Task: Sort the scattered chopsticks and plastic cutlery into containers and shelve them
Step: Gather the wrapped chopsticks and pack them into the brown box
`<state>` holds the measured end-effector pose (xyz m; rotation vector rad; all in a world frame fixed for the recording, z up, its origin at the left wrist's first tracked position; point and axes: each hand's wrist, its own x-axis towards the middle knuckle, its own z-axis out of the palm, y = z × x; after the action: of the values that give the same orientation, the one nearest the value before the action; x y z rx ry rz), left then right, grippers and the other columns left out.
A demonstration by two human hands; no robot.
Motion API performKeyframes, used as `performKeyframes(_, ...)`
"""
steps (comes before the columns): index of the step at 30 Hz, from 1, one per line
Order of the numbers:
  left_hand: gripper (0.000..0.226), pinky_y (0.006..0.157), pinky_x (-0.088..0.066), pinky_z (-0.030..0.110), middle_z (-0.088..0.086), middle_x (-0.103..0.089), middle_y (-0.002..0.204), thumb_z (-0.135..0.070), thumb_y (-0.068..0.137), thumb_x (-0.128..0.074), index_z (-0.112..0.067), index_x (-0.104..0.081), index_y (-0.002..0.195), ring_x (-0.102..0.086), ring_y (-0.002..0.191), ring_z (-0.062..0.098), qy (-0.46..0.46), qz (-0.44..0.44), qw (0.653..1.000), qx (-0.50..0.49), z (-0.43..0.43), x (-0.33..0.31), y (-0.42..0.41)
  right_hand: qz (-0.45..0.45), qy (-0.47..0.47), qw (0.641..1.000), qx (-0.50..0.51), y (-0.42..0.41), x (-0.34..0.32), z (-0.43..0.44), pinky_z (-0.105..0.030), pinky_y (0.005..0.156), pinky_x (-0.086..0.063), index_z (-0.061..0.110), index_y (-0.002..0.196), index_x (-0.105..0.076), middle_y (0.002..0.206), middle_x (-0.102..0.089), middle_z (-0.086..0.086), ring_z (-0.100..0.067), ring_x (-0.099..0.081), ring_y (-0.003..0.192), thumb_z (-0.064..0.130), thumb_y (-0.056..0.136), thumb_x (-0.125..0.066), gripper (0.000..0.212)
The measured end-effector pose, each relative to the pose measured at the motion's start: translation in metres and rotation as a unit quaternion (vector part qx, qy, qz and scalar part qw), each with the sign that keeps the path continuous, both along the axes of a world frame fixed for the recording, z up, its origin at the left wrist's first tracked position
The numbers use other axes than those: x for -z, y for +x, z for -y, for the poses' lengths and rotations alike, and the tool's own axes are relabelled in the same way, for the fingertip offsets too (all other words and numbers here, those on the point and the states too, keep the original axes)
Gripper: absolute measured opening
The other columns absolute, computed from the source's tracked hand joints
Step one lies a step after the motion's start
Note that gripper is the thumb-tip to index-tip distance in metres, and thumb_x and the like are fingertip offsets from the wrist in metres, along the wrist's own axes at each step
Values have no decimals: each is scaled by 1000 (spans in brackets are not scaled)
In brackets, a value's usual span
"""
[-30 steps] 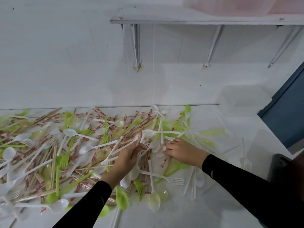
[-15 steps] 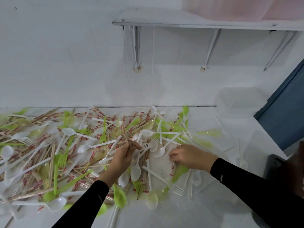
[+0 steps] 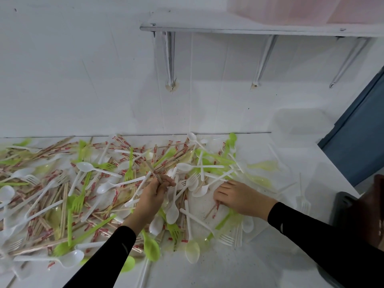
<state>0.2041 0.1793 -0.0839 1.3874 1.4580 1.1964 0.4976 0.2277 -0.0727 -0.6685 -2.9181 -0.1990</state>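
Fingers (image 3: 166, 182) of your left hand (image 3: 152, 197) curl round a couple of bare chopsticks (image 3: 152, 171), raised just above the cutlery pile (image 3: 83, 194). Your right hand (image 3: 241, 197) lies beside it, fingers nearly flat on the table (image 3: 228, 267), tips at a red-wrapped chopstick (image 3: 216, 205); pinched or not, cannot tell. Pile sprawls leftward, back to the wall (image 3: 83, 80). Shelf (image 3: 249, 28) overhead, beyond.

The camera sits on my head. It looks forward and down, with a wide eye that bends the edges. My left hand (image 3: 153, 196) and right hand (image 3: 239, 197) are near it, low in the middle. The table (image 3: 228, 269) with the chopsticks (image 3: 64, 202) lies just below me. The wall (image 3: 83, 80) faces me, and the shelf (image 3: 228, 28) is up at the top.
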Motion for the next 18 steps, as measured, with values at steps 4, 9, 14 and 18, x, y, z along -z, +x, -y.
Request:
performKeyframes(4,18,80,-46,11,-4,-67,103,0,101,-44,-7,-61,100,-64,96,-3,-15,-15,1000,-1,0,-2,2,-134,-97,985,39,-29,-27,19,-28,76,-46,22,104,-53,92,-69,4,-18,-62,80,19,98,-45,11)
performKeyframes(9,17,68,-52,27,-1,-61,78,-21,104,-41,-19,-56,112,-60,70,8,27,-5,999,-33,-5,-16,8,-283,-280,911,109,-51,-70,26,-25,84,-49,38,104,-44,94,-64,20,-3,-63,89,31,106,-35,11)
performKeyframes(14,29,50,-34,24,-2,-46,58,-31,103,-44,-22,-64,85,-42,50,10,39,-76,995,-54,-37,-39,5,-286,-265,899,199,-46,-68,-30,-31,59,-44,29,116,-55,74,-59,5,-10,-49,58,32,100,-51,17)
performKeyframes(18,30,53,-38,27,3,-61,62,-31,101,-50,-25,-66,77,-53,53,18,-11,-197,979,-51,-72,-39,-6,-255,-253,890,281,-36,-44,-68,-27,56,-36,26,106,-68,58,-53,5,-9,-45,51,16,90,-63,20)
